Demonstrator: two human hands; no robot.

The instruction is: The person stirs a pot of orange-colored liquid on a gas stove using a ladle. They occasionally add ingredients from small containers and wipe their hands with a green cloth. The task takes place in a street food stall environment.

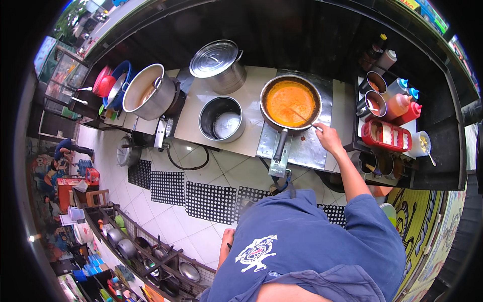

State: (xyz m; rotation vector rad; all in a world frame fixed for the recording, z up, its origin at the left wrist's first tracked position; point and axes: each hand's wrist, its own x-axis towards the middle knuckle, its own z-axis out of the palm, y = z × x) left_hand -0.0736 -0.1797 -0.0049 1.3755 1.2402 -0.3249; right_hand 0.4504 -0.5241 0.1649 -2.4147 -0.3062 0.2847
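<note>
A frying pan [281,146] with a black handle stands on the stove at the right of the counter, filled with orange sauce [289,100]. My right hand [329,138] is closed round the end of a thin-handled utensil [304,118] at the pan's right rim. The utensil's far end is sunk in the sauce, so its shape is hidden. Low beside my body, my left hand [227,242] is partly covered by my shirt. Its fingers look curled, with a small dark bit showing by them that I cannot make out.
Left of the pan stand an uncovered dark-lined pot [222,119], a lidded steel pot [216,63] and a large pot [147,95] on another burner. Sauce bottles [399,104] and a red container [385,136] fill the right shelf. Black mats [210,201] lie on the tiled floor; a pan-filled rack [151,251] stands behind.
</note>
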